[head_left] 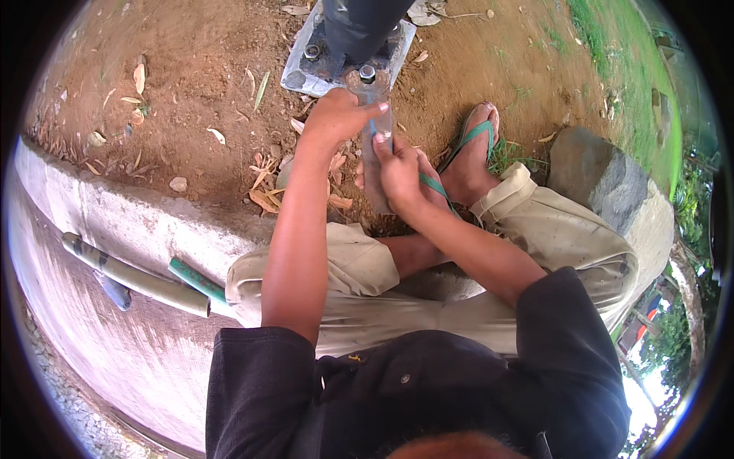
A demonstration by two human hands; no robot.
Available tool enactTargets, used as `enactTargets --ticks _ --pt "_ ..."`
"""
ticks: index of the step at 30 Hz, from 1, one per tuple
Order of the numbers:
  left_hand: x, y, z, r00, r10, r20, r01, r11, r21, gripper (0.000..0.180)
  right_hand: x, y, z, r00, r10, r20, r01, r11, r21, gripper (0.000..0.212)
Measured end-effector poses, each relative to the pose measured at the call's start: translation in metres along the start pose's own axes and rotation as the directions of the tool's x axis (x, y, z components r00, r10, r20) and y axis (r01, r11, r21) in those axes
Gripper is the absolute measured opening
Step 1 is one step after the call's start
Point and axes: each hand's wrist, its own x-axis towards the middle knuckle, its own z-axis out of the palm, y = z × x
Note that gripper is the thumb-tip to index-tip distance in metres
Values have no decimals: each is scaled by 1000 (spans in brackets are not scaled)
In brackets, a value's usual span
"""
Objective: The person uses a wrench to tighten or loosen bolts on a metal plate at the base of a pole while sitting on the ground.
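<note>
Both my hands are on a large grey open-end wrench [377,187], whose jaw end lies at a bolt with a nut [368,73] on a metal base plate [399,57]. My left hand [336,118] is closed on the wrench close to its jaw. Lower on the handle, my right hand [400,174] wraps round it with the thumb laid along the top. A black post [359,27] rises from the plate, and another nut [312,52] shows at its left. Whether the jaw fully grips the nut is hard to make out.
Dry leaves [264,200] and small stones lie on the brown soil. A concrete ledge [138,199] runs along the left, with a pale pipe [138,275] and a green pipe [197,280] below it. A big grey rock [592,172] stands right of my sandalled foot [478,145].
</note>
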Motion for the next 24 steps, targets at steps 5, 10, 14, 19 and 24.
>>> enactTargets --ticks 5,10,14,19,24 --pt "5 -16 4 1000 1 -4 -1 999 -54 40 -9 -26 -8 988 122 98 -121 992 -20 31" --pt "-3 -1 18 986 9 165 73 875 -479 44 29 -82 -74 961 160 224 -24 860 -510 32" --pt "-5 7 31 970 126 208 30 787 -616 52 63 -147 -93 882 378 281 -150 791 -593 34" --pt "-1 17 47 952 219 215 -21 747 -665 57 90 -176 -110 827 447 341 -54 667 -743 38" --pt "-4 7 11 972 46 229 75 867 -493 52 41 -101 -81 967 145 210 8 804 -594 35"
